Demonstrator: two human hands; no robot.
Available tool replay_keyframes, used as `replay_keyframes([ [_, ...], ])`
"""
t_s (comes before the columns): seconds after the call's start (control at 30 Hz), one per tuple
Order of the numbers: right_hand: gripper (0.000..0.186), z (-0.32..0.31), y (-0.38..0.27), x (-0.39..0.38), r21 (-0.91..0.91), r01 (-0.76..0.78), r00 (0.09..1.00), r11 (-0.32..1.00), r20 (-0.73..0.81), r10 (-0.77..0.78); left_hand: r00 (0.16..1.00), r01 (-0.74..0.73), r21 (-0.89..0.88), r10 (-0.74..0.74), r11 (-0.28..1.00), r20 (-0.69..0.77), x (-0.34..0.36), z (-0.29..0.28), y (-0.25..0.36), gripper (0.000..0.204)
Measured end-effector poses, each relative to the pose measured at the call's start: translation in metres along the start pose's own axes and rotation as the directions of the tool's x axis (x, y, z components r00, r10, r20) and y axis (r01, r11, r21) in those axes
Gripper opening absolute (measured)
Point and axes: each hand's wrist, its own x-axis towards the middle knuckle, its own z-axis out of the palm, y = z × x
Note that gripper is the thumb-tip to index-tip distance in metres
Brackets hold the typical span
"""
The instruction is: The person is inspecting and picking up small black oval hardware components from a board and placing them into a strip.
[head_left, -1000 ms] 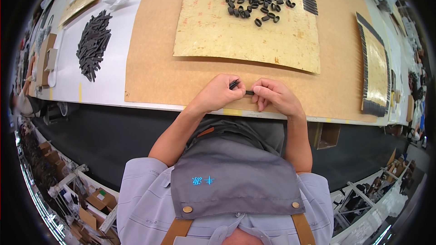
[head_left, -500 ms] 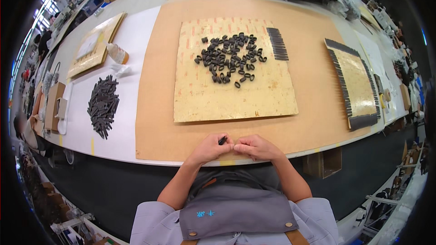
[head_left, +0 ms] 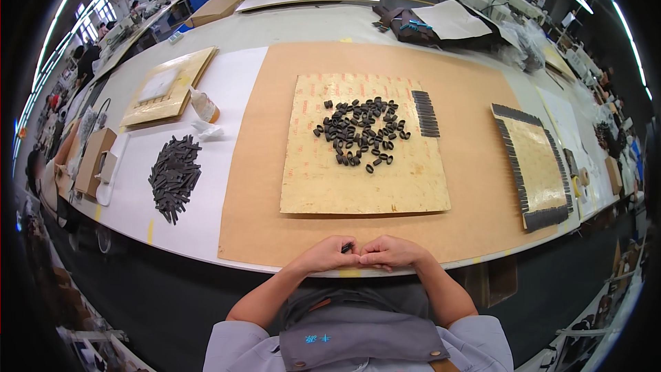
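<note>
My left hand is closed around a small black strip, whose end shows between thumb and fingers. My right hand meets it at the fingertips, its fingers pinched together; what they hold is hidden. Both hands are at the table's front edge, just in front of a yellowish board. On that board lies a loose heap of small black loops. A neat row of flat black pieces lines its upper right edge. Off to the left is a pile of black strips.
At the right lies another board with black pieces along its edges. Left of the brown sheet are a bottle, crumpled plastic, a further board and a cardboard box. A dark bag lies at the back.
The view has tilted up, so the table and hands sit lower in the picture. My hands stay together at the front edge, their fingertips pressed closer. The heap of loops looks the same.
</note>
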Motion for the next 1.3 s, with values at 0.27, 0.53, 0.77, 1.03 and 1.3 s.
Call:
replay_keyframes([
  [0.27,0.024,-0.031,-0.027,-0.008,-0.407,0.206,0.5,0.89,-0.737,-0.454,0.971,0.197,-0.733,-0.23,0.651,0.057,0.023,0.004,0.009,0.017],
  [0.53,0.022,-0.001,-0.058,0.014,-0.497,0.172,0.71,0.85,-0.536,-0.457,0.893,-0.396,-0.806,-0.023,0.44,-0.45,-0.002,0.017,-0.003,0.02],
  [0.77,0.009,0.04,-0.007,0.025,-0.117,0.263,0.647,0.958,-0.715,-0.264,0.936,-0.247,-0.713,-0.029,0.657,-0.35,0.019,0.037,0.003,0.025],
  [1.03,0.005,0.03,0.001,0.027,-0.022,0.425,0.597,0.905,-0.744,-0.298,0.811,-0.392,-0.532,0.009,0.751,-0.585,0.018,0.035,-0.008,0.024],
  [1.3,0.006,0.021,0.0,0.022,0.095,0.475,0.629,0.875,-0.732,-0.262,0.911,-0.263,-0.69,-0.062,0.674,-0.408,0.015,0.029,-0.01,0.025],
])
